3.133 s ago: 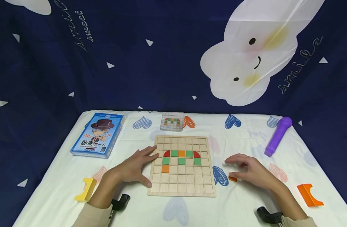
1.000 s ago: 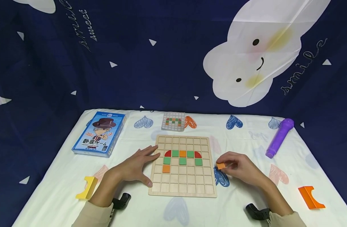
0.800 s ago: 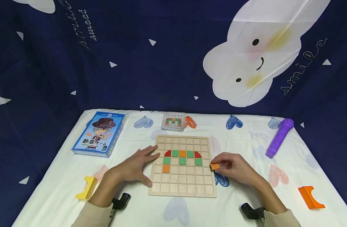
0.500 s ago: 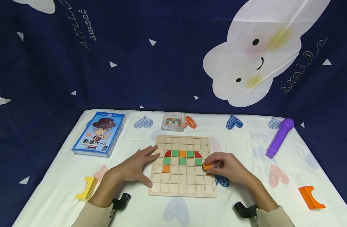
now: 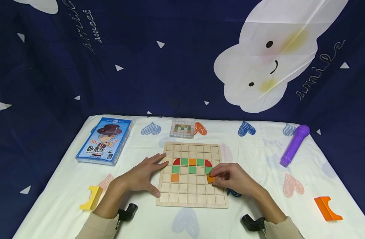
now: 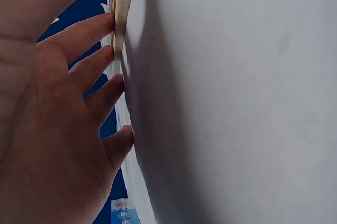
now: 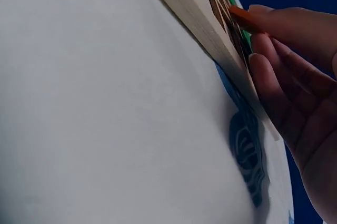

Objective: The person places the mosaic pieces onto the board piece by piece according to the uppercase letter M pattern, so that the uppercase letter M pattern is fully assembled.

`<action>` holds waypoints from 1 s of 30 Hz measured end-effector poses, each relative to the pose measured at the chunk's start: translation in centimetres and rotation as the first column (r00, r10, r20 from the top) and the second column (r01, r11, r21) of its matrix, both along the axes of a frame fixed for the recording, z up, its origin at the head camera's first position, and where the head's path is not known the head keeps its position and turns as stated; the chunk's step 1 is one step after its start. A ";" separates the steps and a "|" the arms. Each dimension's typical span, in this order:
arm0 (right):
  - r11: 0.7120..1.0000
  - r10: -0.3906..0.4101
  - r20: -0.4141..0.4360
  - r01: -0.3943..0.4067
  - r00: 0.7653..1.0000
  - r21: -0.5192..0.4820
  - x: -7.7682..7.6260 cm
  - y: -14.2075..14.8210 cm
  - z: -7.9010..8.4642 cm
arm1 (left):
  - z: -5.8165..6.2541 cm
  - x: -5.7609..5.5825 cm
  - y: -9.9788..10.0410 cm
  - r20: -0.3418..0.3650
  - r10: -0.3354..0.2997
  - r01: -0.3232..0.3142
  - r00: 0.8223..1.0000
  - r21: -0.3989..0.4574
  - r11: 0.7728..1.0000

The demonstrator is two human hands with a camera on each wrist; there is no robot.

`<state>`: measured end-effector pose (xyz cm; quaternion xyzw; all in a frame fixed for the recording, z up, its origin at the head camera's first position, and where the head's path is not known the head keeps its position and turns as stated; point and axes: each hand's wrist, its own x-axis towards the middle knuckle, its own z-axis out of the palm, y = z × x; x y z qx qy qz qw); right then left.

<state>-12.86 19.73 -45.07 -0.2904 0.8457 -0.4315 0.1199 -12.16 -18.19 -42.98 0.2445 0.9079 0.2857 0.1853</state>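
A wooden grid board (image 5: 192,200) lies in the middle of the cloth, bearing green, orange and red tiles in some of its cells. My right hand (image 5: 237,178) pinches an orange square tile (image 5: 211,179) between thumb and fingers. That tile sits at the board's right part, just below a green tile (image 5: 208,170), and is slightly askew to the cell lines. In the right wrist view the orange tile (image 7: 246,19) shows edge-on, tilted above the board. My left hand (image 5: 143,176) is spread, fingertips and thumb at the board's left edge.
Behind the board lies a small pattern card (image 5: 182,128) printed with a coloured grid. A blue game box (image 5: 104,141) is at the back left, a purple cylindrical stick (image 5: 294,145) at the back right. A yellow arch block (image 5: 91,198) and an orange arch block (image 5: 327,208) flank the arms.
My right hand picked the orange tile off the cloth right of the board and carried it left over the board, below the right green tile. The left hand has stayed at the board's edge.
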 end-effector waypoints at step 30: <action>1.000 0.012 -0.045 -0.011 0.999 0.026 0.0 -0.7 -0.5 | 0.1 0.1 -0.2 -0.008 -0.007 0.007 1.000 -0.007 1.000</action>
